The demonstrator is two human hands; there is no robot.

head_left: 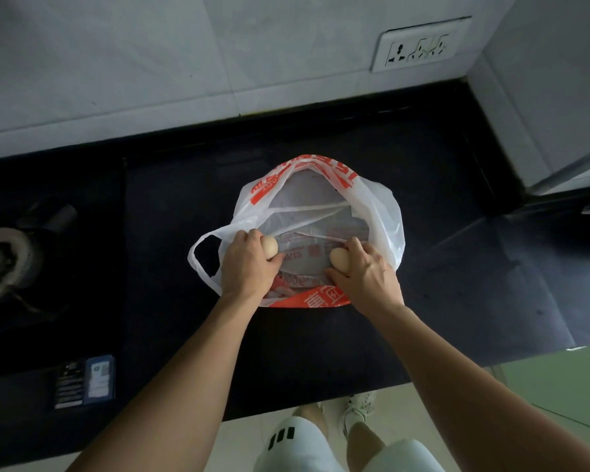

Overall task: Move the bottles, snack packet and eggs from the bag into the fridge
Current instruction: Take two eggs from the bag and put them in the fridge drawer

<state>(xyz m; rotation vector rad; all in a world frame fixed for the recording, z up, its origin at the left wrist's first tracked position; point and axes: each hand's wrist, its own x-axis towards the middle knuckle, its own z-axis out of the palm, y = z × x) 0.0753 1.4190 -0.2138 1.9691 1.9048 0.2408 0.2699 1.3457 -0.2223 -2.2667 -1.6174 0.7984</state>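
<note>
Fingers (252, 238) of the left grip (244, 264) are curling round a pale brown egg (270, 248), its shell showing past the knuckles. The right grip (368, 272) is closing thumb and fingers round a second egg (340, 262). Both grips are hovering within the near side of the bag's mouth, well apart from each other.

The thin white plastic bag (385, 212) is lying open on the black worktop (171, 216), one loop handle trailing out to the left, with creased plastic showing inside. Orange-red panels with white lettering are running along its far and near edges, the print too crumpled to read.

A gas burner (0, 260) is sitting at the left of the worktop, and two small printed labels (84, 381) are lying near the front edge, their text too small to make out. A white wall socket (419, 47) is showing on the pale tiled wall behind.
</note>
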